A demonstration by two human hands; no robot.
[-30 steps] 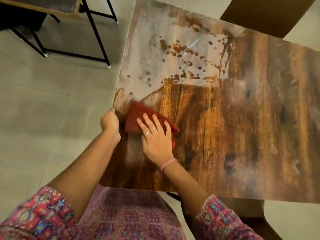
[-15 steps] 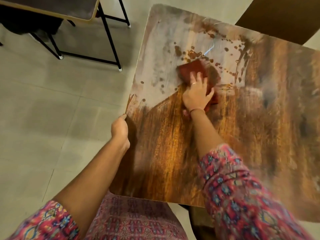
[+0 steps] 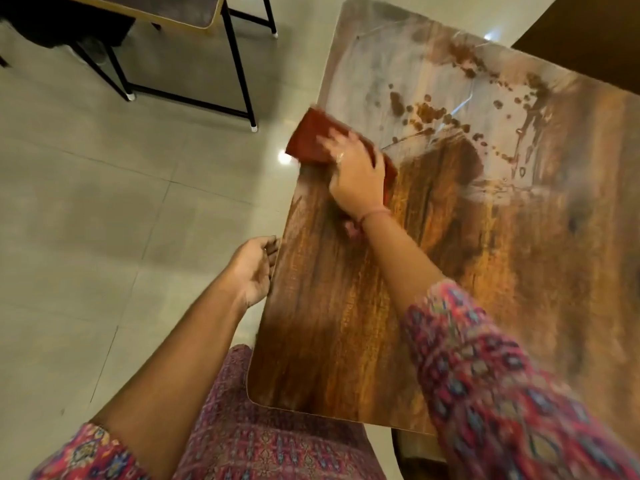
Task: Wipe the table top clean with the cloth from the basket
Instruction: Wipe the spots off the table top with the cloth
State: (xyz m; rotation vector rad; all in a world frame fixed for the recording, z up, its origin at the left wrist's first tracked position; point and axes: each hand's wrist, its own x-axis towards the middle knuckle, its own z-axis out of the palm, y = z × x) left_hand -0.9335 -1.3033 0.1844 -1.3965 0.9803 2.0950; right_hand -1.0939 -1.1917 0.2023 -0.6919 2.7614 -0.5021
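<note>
While the pale film and brown spatter cover the far part of the tabletop point(image 3: 346, 323), the wiping goes best, I judge, in long overlapping strokes from the dirty far end toward the clean near wood, with firm flat pressure so spots lift rather than smear. One tabletop is being cleaned; a second table point(image 3: 166, 8) stands on the floor point(image 3: 86, 202) beyond, well apart. There are two hands: the right hand point(image 3: 358, 171) lies flat, fingers spread, pressing the cloth point(image 3: 311, 140) at the left edge, where a corner of the cloth overhangs; the left hand point(image 3: 252, 268) is loosely curled against the edge nearer the person, holding nothing. There is one red cloth. The brown spots point(image 3: 429, 112) are too many and too blurred to count.
</note>
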